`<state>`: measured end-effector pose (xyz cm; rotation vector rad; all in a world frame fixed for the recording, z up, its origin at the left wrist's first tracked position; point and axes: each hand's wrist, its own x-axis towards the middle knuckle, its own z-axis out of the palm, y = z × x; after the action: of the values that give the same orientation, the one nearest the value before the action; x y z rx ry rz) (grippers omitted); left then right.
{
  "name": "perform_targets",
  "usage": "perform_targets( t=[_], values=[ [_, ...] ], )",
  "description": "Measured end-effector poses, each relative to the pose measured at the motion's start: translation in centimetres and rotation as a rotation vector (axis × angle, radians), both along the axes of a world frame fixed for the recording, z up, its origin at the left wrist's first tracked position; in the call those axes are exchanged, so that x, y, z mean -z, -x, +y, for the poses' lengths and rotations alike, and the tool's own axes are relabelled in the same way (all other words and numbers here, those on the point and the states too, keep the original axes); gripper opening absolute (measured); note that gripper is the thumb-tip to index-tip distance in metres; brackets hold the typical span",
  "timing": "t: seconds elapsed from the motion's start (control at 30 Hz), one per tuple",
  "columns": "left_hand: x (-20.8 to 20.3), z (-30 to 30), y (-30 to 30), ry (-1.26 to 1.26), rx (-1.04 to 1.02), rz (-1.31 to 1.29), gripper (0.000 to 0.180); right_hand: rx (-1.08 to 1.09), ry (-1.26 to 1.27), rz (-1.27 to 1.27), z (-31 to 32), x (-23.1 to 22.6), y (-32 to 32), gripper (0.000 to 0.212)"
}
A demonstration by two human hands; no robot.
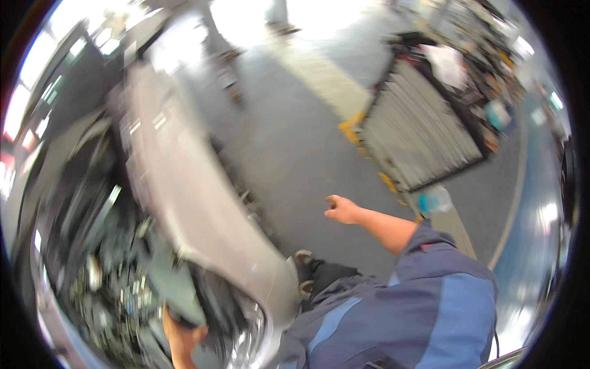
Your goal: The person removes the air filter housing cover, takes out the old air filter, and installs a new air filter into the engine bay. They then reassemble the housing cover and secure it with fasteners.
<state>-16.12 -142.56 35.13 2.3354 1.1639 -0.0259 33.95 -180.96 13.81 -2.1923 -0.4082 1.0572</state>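
Observation:
Beside the open engine bay (132, 295) of a car, at the lower left, is my left hand (181, 335). Its thumb and fingers close round a small dark thing, too blurred to name, near the headlight (249, 332). My right hand (343, 210) hangs over the grey floor, away from the car, with its fingers loosely bent and apart. Nothing shows in it. The pale fender (184, 178) runs between my two hands.
A large black-framed case with a ribbed pale panel (421, 120) stands to the right, with assorted items behind it. Close to its near corner is a clear blue-tinted bottle (435, 201). Yellow markings (351, 128) cross the floor. My shoe (303, 258) is beside the car.

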Motion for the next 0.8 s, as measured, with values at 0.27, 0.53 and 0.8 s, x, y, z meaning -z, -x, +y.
perform_targets(
  t=[0.27, 0.53, 0.8],
  values=[
    [-1.8, -2.9, -0.1, -0.124, -0.006, 0.322, 0.156, -0.63, -0.532, -0.287, 22.9, -20.2, 10.2, 0.044],
    [-2.1, -2.9, -0.8, -0.11, -0.086, 0.254, 0.145, -1.275, -0.471, -0.698, 52.0, -28.6, 21.1, 0.043],
    [-4.6, -2.8, -1.4, -0.095, -0.133, 0.209, 0.14, -1.765, -0.133, -1.161, 63.1, -23.9, 29.8, 0.062]
  ],
)
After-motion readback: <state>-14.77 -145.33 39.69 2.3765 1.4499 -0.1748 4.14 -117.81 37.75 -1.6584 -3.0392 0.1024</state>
